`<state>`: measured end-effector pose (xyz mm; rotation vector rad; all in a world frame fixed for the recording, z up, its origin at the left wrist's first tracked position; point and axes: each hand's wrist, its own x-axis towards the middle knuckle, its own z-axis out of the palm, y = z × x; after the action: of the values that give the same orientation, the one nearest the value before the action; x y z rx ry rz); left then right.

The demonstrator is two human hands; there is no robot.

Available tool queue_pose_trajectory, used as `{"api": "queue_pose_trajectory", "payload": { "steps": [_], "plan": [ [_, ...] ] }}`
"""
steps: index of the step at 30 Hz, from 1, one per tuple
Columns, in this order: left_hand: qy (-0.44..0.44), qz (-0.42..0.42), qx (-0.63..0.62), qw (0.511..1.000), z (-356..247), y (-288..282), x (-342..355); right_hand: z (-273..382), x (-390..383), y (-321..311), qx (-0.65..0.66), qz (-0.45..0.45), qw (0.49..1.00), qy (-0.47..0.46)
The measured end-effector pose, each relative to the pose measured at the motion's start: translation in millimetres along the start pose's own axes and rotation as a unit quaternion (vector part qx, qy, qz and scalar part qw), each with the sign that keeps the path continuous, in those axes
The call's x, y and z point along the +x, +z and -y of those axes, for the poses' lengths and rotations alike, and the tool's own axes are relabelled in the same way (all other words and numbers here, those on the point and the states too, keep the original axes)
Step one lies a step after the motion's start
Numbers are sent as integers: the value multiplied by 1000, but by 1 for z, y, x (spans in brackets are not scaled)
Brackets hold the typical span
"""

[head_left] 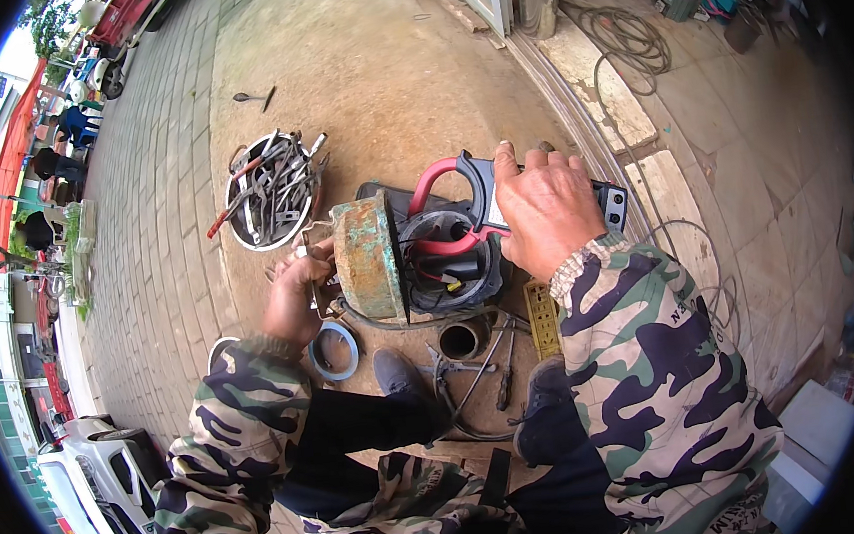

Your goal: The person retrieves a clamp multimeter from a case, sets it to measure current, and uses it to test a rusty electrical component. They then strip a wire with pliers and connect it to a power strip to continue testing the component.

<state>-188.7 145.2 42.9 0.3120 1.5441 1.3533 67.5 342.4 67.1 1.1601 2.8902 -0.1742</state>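
Note:
My right hand [549, 207] is wrapped round a clamp meter [483, 197] with a dark grey-blue body and red jaws. Those jaws reach over the open end of a motor-like machine [366, 257], whose housing is rusty with flaking green paint. Inside its dark open end [452, 265] are black parts and thin wires, one with a yellow piece. On the machine's left side, my left hand [298, 289] is closed, its fingers at a small metal part [319, 275]; whether it grips this part or the housing is partly hidden.
A white bucket [233, 222] full of hand tools stands at the left. Near my shoes lie a blue ring [334, 351], a short pipe [459, 341], pliers-like tools and a yellow power strip [542, 316]. Cables [630, 45] coil at the right beside a door track and a metal pail [537, 2].

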Motion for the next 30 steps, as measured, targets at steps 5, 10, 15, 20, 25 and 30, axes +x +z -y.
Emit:
{"api": "queue_pose_trajectory", "payload": {
  "steps": [5, 10, 15, 20, 25, 30],
  "plan": [
    [-13, 11, -31, 999, -1, 0, 6, -10, -5, -5, -9, -33, 999, -16],
    [-35, -10, -49, 998, 5, -12, 2, -16, -5, -6, -7, -51, 999, -2],
    [-16, -18, -73, 997, 9, -11, 4, -26, -8, -2, 21, -3, 999, 47],
    [-21, -39, -75, 996, 10, -13, 1, -25, -2, 7, 60, 59, 995, 61],
    [-32, -28, -84, 996, 14, -19, 3, -16, 2, 5, 61, 85, 992, 63],
    [-44, -27, -75, 996, 18, -27, 6, -12, 2, 12, 59, 53, 995, 54]
  ]
}}
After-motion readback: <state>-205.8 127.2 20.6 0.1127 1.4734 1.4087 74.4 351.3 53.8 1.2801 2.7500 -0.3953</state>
